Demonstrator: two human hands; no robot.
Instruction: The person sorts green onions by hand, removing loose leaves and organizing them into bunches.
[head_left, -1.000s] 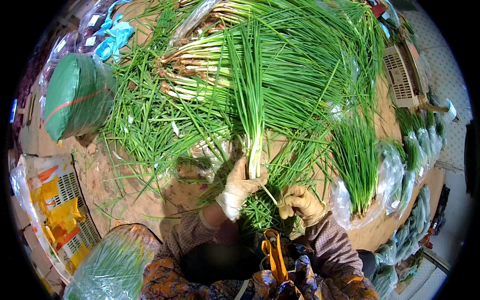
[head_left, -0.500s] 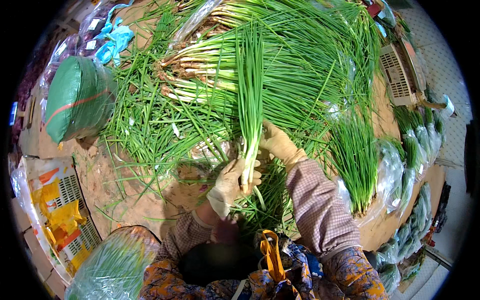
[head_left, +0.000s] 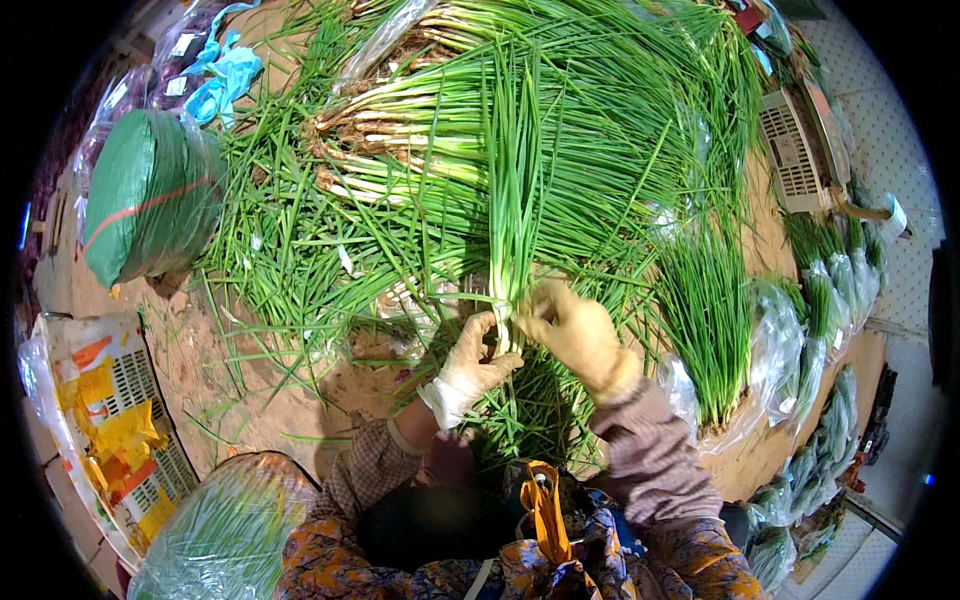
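A small bunch of spring onions [head_left: 515,190] stands upright before me, its green leaves pointing away and its pale stalks toward me. My left hand [head_left: 468,368], in a pale glove, is closed around the white lower ends. Against the right side of those stalks, my gloved right hand [head_left: 582,338] has its fingers pinched together; exactly what lies between the fingertips is partly hidden. One pale leaf strip bends sideways across the stalks just above my left hand. Beyond the bunch lies a large heap of spring onions [head_left: 610,150], roots to the left.
Loose trimmed leaves [head_left: 290,260] cover the board left of the heap. At left are a green wrapped bundle [head_left: 150,205] and a taped plastic crate [head_left: 120,400]. Another spring onion bunch [head_left: 705,330] and bagged greens [head_left: 840,270] lie at right; a bagged bundle [head_left: 225,530] is at lower left.
My right hand has turned and come down toward me, its fingers now pinched at the stalks. The bunch has shifted slightly right, and its leaves have spread a little.
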